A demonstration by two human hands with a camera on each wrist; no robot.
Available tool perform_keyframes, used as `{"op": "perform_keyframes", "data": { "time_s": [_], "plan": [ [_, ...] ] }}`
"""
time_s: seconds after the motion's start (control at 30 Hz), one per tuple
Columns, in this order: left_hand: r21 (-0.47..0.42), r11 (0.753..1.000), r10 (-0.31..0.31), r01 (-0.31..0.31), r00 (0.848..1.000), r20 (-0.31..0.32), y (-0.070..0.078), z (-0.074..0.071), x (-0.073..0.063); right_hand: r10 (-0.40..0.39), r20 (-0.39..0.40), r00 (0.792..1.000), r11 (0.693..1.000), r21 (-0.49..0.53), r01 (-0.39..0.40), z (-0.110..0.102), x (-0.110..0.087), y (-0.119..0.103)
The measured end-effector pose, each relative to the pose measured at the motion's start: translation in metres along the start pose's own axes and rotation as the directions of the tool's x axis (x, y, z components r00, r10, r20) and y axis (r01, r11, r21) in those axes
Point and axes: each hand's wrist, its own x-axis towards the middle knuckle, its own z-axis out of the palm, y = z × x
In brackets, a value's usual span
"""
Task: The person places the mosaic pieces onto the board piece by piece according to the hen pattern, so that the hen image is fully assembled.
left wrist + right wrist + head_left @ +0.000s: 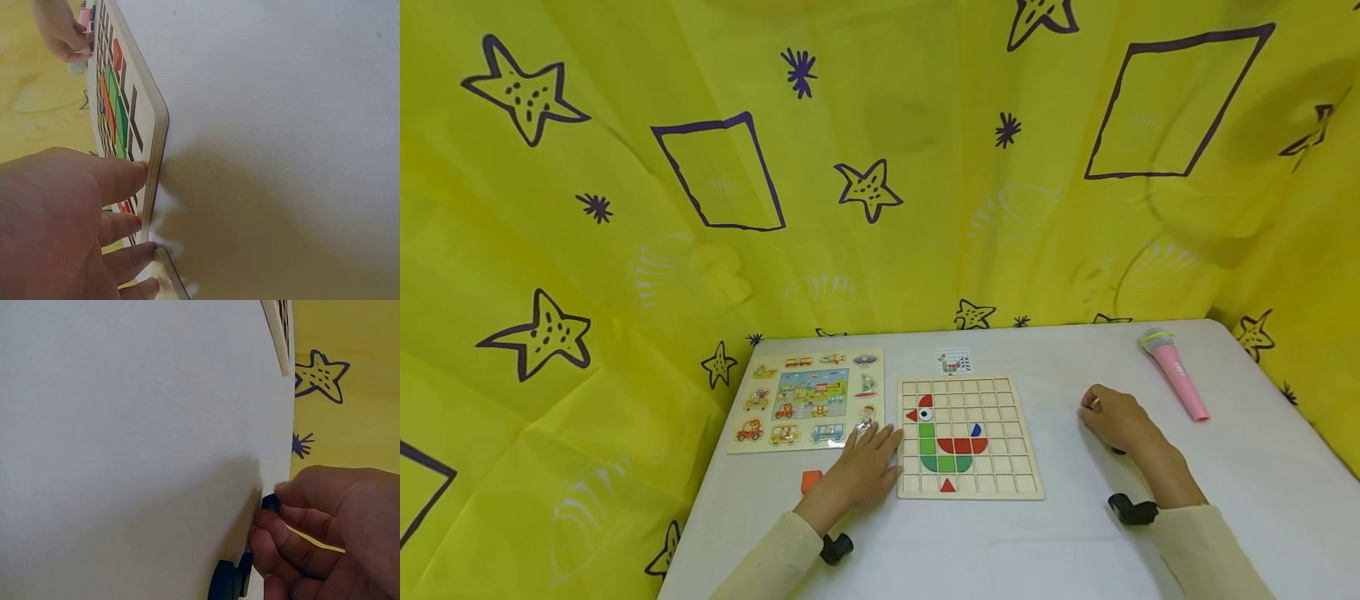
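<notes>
A wooden grid board (1011, 483) lies flat on the table, with red, green, white and blue pieces forming a bird. My left hand (863, 467) touches its left edge with fairly straight fingers; in the left wrist view, the thumb and fingertips meet the board's side (160, 134). Off to the right of the board, my right hand (1112, 417) pinches a small dark blue piece (270, 502) between thumb and fingers, close over the table. More dark blue pieces (228, 580) lie on the table beneath that hand. A small picture card (953, 362) of a bird lies behind the board.
Left of the board lies a vehicle picture puzzle (741, 442), partly overlapped by my left fingers. An orange-red block (812, 481) sits beside my left wrist. At the back right lies a pink toy microphone (1180, 379). A yellow patterned curtain (880, 250) hangs behind the table.
</notes>
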Motion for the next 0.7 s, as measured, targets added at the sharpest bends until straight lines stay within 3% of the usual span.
{"op": "perform_keyframes", "data": {
  "time_s": [0.43, 0.7],
  "plan": [
    [0.014, 1.0, -0.014, 0.014, 1.0, 0.017, -0.002, 0.003, 0.002, 0.059, 0.062, 0.996, 0.997, 0.036, -0.061, -0.012, -0.006, 0.006],
    [0.015, 1.0, -0.018, 0.017, 1.0, 0.015, -0.002, 0.004, 0.002, 0.09, 0.023, 0.996, 0.996, 0.004, -0.09, -0.01, -0.006, 0.01]
  ]
}}
